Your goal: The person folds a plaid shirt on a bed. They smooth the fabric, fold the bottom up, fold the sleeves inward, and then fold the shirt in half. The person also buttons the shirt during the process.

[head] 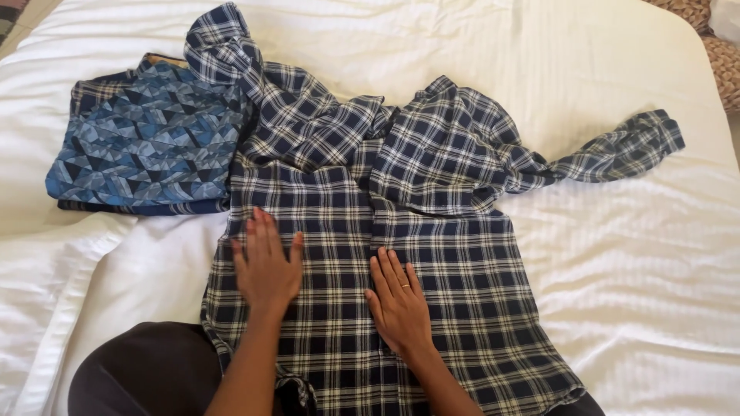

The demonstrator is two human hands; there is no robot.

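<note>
A navy and white plaid shirt (pixel 455 254) lies spread out on a white bed, collar away from me. Its left sleeve (pixel 231 46) is bunched up toward the top; its right sleeve (pixel 624 150) stretches out to the right. My left hand (pixel 266 262) lies flat, palm down, on the shirt's left front panel. My right hand (pixel 399 300), with a ring on one finger, rests flat on the shirt near its middle. Neither hand grips the cloth.
A folded blue garment with a triangle pattern (pixel 146 139) sits on the bed to the left of the shirt, touching the bunched sleeve. White bedding (pixel 640 270) spreads all around. A woven basket (pixel 717 46) shows at the top right corner. My dark-clad knee (pixel 146 370) is at the bottom.
</note>
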